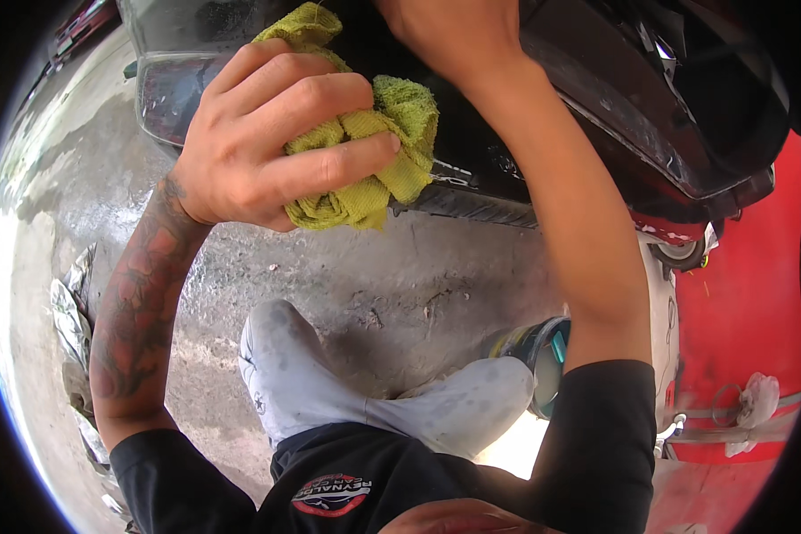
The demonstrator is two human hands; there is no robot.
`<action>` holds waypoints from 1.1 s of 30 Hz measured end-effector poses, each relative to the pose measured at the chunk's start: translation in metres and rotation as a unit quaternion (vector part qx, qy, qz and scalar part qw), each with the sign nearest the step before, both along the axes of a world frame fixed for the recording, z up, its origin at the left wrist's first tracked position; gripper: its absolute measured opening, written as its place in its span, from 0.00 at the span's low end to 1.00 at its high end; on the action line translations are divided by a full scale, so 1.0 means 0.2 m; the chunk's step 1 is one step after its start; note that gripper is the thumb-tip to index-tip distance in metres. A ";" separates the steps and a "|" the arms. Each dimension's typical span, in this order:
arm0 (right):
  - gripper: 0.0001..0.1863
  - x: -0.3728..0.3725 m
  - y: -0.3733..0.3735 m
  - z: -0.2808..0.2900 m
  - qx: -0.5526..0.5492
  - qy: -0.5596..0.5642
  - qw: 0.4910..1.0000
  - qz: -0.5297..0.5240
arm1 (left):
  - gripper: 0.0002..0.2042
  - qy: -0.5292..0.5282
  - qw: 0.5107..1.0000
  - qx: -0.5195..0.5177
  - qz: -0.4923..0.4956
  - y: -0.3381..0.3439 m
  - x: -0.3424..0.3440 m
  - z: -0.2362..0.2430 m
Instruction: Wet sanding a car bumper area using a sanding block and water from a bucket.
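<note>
My left hand (pixel 285 133) has its fingers curled over a bunched yellow-green cloth (pixel 400 160), holding it against or just in front of a black car body panel (pixel 659 142) with scuffed, glossy edges. My right hand (pixel 454 31) reaches onto the same dark bodywork at the top edge of the view, right of the cloth; its fingers are out of frame, so what they hold or touch cannot be made out.
Below the panel is a wet, stained concrete floor (pixel 356 267) under my legs. A bucket (pixel 543 374) with something teal on it stands beside my right knee. Crumpled silvery material (pixel 71 311) lies at left. A red surface (pixel 730 303) with a plastic bag (pixel 756 400) is at right.
</note>
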State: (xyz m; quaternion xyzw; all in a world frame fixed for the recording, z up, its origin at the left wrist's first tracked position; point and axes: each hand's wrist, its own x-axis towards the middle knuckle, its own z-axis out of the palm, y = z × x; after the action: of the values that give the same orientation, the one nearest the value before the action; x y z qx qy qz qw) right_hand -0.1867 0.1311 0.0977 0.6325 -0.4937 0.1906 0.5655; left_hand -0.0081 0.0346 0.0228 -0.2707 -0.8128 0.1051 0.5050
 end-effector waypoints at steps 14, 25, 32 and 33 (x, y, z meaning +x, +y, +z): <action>0.09 -0.09 0.12 -0.07 0.054 -0.018 0.998 -0.028 | 0.27 0.002 1.000 0.007 -0.004 0.00 -0.06 0.00; 0.08 -0.02 -0.01 -0.03 -0.017 -0.060 0.998 -0.026 | 0.26 0.003 1.000 0.015 -0.003 0.02 -0.06 0.01; 0.05 -0.03 0.03 -0.06 0.037 -0.004 0.998 -0.041 | 0.26 0.003 0.999 0.044 0.000 0.03 -0.06 -0.01; 0.05 -0.02 -0.01 -0.04 0.035 -0.004 0.998 -0.043 | 0.26 0.002 0.999 0.043 -0.003 0.03 -0.07 0.00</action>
State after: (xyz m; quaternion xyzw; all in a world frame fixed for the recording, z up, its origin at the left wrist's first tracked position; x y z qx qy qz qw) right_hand -0.1902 0.1284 0.0893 0.6297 -0.5290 0.1511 0.5484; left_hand -0.0216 0.0414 0.0221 -0.2510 -0.8148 0.0688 0.5180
